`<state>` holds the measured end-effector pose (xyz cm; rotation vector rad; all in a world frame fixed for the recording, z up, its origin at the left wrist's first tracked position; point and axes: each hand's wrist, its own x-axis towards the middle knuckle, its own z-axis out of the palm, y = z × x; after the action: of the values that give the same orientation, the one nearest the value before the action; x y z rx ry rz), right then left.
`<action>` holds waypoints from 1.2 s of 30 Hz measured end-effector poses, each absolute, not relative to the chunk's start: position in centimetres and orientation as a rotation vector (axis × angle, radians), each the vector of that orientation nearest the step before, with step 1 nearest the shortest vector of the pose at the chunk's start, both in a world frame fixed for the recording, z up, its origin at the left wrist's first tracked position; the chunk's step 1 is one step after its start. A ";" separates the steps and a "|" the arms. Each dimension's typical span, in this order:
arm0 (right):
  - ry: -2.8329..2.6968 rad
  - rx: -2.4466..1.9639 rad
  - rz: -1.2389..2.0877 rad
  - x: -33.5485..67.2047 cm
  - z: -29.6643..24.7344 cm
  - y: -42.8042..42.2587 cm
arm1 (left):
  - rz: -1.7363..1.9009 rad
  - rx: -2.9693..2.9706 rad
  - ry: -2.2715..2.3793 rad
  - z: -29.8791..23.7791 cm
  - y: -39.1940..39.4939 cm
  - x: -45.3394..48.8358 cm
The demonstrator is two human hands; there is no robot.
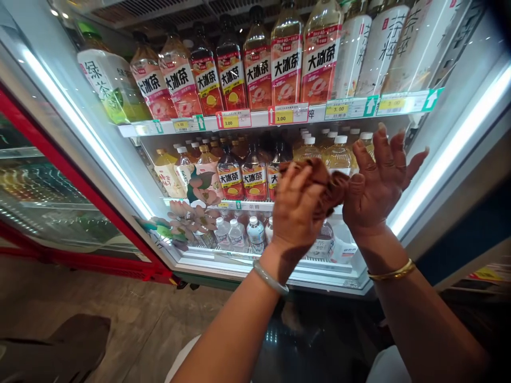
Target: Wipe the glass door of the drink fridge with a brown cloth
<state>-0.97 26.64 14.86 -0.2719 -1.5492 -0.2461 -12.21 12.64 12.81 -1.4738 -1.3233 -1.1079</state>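
Observation:
A crumpled brown cloth (319, 178) is gripped in my left hand (295, 205), which wears a pale bangle (270, 277) at the wrist. My right hand (377, 181) is raised beside it with the fingers spread, and nothing is in its palm. The cloth's edge reaches the right thumb; whether they touch I cannot tell. A gold bangle (392, 270) circles my right wrist. Both hands are in front of a lit drinks fridge's glass door, which carries a lotus flower decal (191, 218).
Behind the glass, iced tea bottles (286, 58) line the upper shelf (259, 118). Smaller bottles (230, 175) fill the middle shelf, and water bottles (237, 234) stand at the bottom. A red-framed fridge (80, 181) adjoins on the left. Below is a grey floor (151, 314).

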 end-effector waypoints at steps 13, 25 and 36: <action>-1.554 -0.386 -0.155 -2.6 14.9 24.5 | -1.170 -1.331 -1.371 14.0 11.5 -13.5; -1.589 -0.401 -0.174 -3.4 14.8 23.7 | -1.173 -1.319 -1.360 14.5 10.6 -14.6; -1.583 -0.359 -0.174 -3.7 14.7 23.4 | -1.004 -1.522 -1.327 12.9 10.8 -14.4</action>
<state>-3.66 23.42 14.72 -0.3587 -1.5826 -0.1740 -14.42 10.78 12.91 -1.5219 -1.3272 -1.0039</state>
